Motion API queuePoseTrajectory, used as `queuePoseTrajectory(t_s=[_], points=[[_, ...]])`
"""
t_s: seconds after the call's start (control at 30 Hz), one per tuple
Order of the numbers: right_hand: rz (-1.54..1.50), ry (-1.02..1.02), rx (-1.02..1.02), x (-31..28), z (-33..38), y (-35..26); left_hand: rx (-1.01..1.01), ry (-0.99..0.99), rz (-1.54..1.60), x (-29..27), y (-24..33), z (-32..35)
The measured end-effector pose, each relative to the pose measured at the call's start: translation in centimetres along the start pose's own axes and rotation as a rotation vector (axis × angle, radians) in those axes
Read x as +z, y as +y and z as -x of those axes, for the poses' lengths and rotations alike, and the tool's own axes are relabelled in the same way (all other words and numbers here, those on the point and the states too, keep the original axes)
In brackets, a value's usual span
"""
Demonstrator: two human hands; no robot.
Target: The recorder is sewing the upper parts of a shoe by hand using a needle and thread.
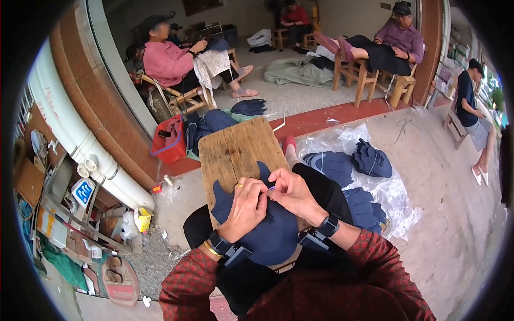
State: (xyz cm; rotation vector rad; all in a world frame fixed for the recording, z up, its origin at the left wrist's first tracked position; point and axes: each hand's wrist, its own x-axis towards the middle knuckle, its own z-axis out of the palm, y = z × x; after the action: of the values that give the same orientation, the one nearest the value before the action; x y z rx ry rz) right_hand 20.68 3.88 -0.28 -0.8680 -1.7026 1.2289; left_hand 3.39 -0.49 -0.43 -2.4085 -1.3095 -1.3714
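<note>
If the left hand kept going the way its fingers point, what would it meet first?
The left hand points right, toward the right hand. Their fingertips already meet over the dark blue cap, so it would likely press into the right hand's fingers first.

A cap [267, 230] lies on the near end of the desk [235, 147], over the person's lap, with the left hand [246, 206] and right hand [292, 192] on top of it. A basket [168, 140] stands on the floor off the desk's far left corner. More caps [369, 159] lie on a plastic sheet [396, 192] on the floor to the desk's right.
</note>
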Motion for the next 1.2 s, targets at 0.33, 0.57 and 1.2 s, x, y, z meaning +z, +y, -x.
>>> queuePoseTrajectory(t_s=[0.33,0.57,1.2], points=[[0.066,0.049,-0.003,0.0,0.4,-0.4,-0.02,0.021,0.053,-0.1,-0.2,0.4],[0.09,0.028,-0.046,-0.4,0.5,-0.2,-0.026,0.043,0.056,0.0,-0.4,0.4],[0.103,-0.202,0.082,-1.4,-2.5,-0.4,-0.026,-0.084,0.038,-0.7,-0.4,0.4]])
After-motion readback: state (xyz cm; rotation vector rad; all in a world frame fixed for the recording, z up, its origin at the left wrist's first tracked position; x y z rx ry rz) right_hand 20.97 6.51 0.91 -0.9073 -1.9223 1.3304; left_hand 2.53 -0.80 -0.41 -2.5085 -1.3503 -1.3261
